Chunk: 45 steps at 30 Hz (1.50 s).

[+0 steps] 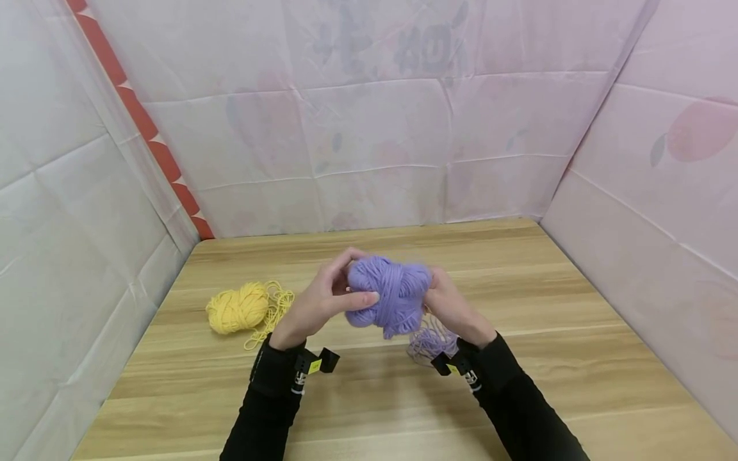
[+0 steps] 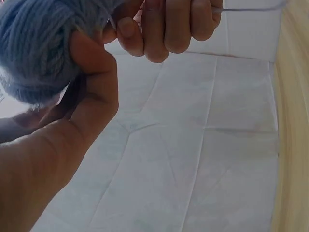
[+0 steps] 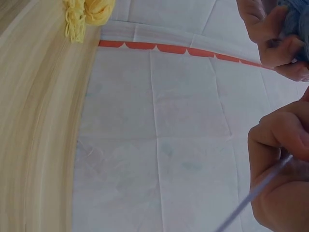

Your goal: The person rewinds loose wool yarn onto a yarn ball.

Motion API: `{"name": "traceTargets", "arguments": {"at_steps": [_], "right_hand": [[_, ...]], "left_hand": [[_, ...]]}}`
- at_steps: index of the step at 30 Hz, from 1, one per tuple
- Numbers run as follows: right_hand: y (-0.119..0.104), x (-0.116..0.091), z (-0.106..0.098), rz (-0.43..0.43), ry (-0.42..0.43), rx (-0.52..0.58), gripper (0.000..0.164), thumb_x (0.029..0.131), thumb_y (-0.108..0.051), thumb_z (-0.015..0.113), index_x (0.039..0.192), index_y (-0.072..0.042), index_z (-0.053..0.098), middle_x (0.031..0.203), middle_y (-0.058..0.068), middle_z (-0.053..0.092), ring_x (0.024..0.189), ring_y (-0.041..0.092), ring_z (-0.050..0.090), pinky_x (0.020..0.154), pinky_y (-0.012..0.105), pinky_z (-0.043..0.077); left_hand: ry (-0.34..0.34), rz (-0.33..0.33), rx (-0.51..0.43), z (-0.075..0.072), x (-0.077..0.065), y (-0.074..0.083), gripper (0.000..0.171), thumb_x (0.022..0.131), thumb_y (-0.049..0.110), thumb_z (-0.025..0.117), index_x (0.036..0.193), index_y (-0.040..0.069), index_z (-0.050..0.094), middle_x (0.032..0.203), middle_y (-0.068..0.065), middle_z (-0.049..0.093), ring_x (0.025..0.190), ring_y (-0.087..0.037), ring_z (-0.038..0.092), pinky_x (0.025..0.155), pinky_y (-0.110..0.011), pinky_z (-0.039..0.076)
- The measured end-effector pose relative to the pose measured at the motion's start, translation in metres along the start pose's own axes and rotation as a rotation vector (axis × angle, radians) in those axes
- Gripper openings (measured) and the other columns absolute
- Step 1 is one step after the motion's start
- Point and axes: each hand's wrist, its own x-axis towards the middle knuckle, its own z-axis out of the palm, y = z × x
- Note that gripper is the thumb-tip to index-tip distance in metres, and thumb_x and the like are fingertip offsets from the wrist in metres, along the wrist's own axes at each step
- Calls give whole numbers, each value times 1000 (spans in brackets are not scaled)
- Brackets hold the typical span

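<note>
A purple ball of yarn (image 1: 391, 293) is held above the table, its middle wrapped by crosswise strands. My left hand (image 1: 327, 296) grips it from the left, thumb across the front; the left wrist view shows that thumb pressed into the yarn. At the ball's right side is my right hand (image 1: 452, 306), its fingers curled. In the right wrist view, a purple strand (image 3: 253, 193) runs out of the curled right hand (image 3: 282, 164). Loose purple yarn (image 1: 431, 342) lies heaped on the table below the right wrist, partly hidden by it.
A yellow ball of yarn (image 1: 237, 308) lies on the left of the wooden table (image 1: 369, 410), with loose yellow strands (image 1: 277, 310) beside it near my left wrist. White patterned sheets (image 1: 369, 128) hang behind the table and along both sides.
</note>
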Motion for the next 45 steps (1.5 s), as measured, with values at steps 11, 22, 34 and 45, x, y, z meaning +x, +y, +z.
{"name": "traceTargets", "arguments": {"at_steps": [11, 22, 34, 45], "right_hand": [[-3, 1, -2, -15, 127, 153, 20, 99, -18, 54, 80, -15, 59, 68, -10, 47, 60, 4, 44, 52, 18, 36], [-8, -4, -5, -121, 152, 170, 16, 98, -11, 56, 97, -15, 71, 61, -6, 36, 54, 15, 26, 53, 28, 23], [-15, -12, 1, -171, 98, 10, 19, 96, -12, 58, 106, -1, 70, 61, -2, 31, 53, 16, 25, 48, 33, 19], [-15, -9, 9, -200, 16, -56, 21, 95, -10, 60, 107, 3, 70, 61, -5, 44, 51, 13, 29, 47, 29, 26]], "left_hand": [[-69, -41, 249, 0, 3, -5, 40, 84, 17, 74, 119, 20, 57, 110, -5, 61, 99, -22, 60, 82, -38, 57], [181, -102, 427, 3, 10, -12, 45, 81, 25, 76, 121, 15, 58, 104, -11, 65, 84, -20, 63, 61, -29, 58], [440, -104, 248, 1, 12, -14, 45, 83, 27, 75, 119, 13, 52, 112, -11, 61, 91, -23, 66, 69, -34, 60], [536, -64, 131, 0, 13, -11, 45, 86, 26, 72, 121, 9, 47, 118, -12, 59, 100, -25, 65, 81, -36, 57]]}}
